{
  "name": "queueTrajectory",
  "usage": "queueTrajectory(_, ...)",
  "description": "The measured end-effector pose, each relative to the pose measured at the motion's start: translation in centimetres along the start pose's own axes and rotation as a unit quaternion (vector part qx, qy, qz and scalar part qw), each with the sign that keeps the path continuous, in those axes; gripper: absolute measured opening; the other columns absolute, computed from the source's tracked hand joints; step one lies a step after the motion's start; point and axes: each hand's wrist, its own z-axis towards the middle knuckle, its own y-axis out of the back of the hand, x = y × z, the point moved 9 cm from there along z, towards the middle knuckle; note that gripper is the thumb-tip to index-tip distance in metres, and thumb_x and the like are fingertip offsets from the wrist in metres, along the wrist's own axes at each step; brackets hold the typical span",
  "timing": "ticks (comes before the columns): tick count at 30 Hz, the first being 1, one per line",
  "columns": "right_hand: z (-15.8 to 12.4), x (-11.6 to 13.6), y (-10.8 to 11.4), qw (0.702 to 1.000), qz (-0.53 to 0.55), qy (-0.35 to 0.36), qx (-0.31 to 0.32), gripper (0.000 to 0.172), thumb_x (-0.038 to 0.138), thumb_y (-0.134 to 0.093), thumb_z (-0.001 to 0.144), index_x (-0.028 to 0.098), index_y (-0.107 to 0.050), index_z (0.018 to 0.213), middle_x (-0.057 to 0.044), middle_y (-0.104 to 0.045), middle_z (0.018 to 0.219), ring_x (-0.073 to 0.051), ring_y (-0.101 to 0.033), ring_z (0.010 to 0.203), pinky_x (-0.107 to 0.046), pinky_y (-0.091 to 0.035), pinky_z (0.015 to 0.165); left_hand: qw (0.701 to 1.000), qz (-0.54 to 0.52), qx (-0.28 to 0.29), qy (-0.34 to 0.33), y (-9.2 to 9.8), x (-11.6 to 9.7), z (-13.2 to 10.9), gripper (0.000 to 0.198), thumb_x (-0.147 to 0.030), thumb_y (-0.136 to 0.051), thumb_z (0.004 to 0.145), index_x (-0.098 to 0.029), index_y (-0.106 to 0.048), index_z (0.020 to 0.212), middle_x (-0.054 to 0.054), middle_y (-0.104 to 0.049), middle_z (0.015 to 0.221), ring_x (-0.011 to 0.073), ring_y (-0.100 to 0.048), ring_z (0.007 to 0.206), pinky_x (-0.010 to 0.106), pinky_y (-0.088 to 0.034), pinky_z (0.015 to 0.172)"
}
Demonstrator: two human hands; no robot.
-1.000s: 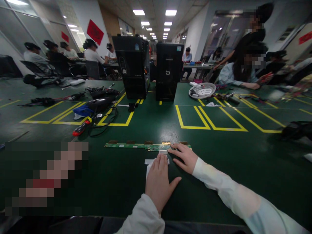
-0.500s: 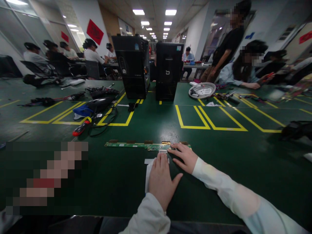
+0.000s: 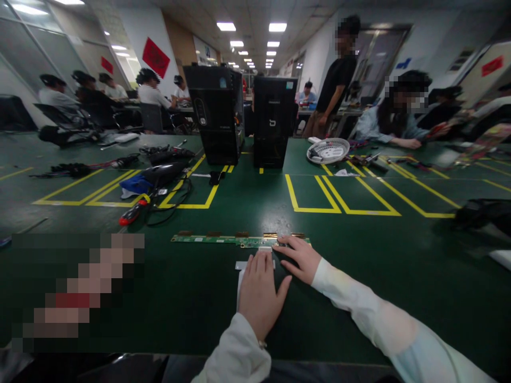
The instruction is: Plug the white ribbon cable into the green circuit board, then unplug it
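A long narrow green circuit board [image 3: 215, 239] lies flat on the green table [image 3: 359, 255] in front of me. A white flat ribbon cable [image 3: 240, 270] runs from its right part toward me. My left hand [image 3: 259, 294] lies flat, fingers together and stretched out, pressing on that cable. My right hand [image 3: 300, 259] rests with spread fingers on the right end of the board, fingertips touching it. Neither hand grips anything.
Two black computer towers [image 3: 217, 113] stand at the table's middle back. A red-handled screwdriver [image 3: 133, 211], black cables and a blue cloth lie to the left inside yellow tape lines. A white basket [image 3: 328, 150] sits back right. Several people sit and stand around.
Both hands stay on the cable and board with only slight shifts. A standing person in black at the back has walked leftward. The view tilted a little.
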Motion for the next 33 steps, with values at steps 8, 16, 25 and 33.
queueTrajectory(8,0.0,-0.2,-0.4,1.0,-0.009,-0.001,0.008,0.041,0.03,-0.048,0.09,0.02,-0.052,0.13,-0.015,-0.049,0.132,-0.026,-0.044,0.124,-0.049,-0.038,0.102,0.999,-0.011,-0.022,-0.035,4.0,1.4,-2.1,0.044,-0.037,-0.039,0.095,-0.018,-0.044,0.134,0.011,-0.05,0.137,0.0274,-0.042,0.13,0.049,-0.037,0.106)
queueTrajectory(16,0.0,0.0,-0.2,0.999,-0.021,-0.006,0.024,0.042,0.03,-0.046,0.091,0.019,-0.051,0.131,-0.015,-0.048,0.133,-0.026,-0.043,0.126,-0.049,-0.038,0.103,0.995,0.073,-0.05,0.052,5.0,12.0,-6.6,0.049,-0.043,-0.035,0.094,-0.013,-0.054,0.127,0.016,-0.053,0.131,0.0317,-0.049,0.122,0.049,-0.043,0.099)
queueTrajectory(25,0.0,0.2,-0.1,0.999,-0.025,-0.004,0.02,0.041,0.029,-0.044,0.091,0.018,-0.051,0.129,-0.015,-0.047,0.133,-0.027,-0.043,0.124,-0.05,-0.039,0.102,0.991,0.061,-0.076,0.088,5.2,15.4,-8.0,0.046,-0.041,-0.035,0.093,-0.013,-0.058,0.122,0.014,-0.057,0.125,0.0292,-0.052,0.117,0.048,-0.042,0.1)
queueTrajectory(33,0.2,0.3,0.1,1.0,-0.018,0.006,-0.003,0.041,0.025,-0.046,0.089,0.019,-0.05,0.129,-0.015,-0.047,0.132,-0.027,-0.042,0.124,-0.05,-0.04,0.101,0.993,0.018,-0.089,0.079,5.3,14.9,-8.0,0.041,-0.039,-0.038,0.092,-0.018,-0.057,0.121,0.012,-0.057,0.126,0.0284,-0.051,0.12,0.049,-0.042,0.101)
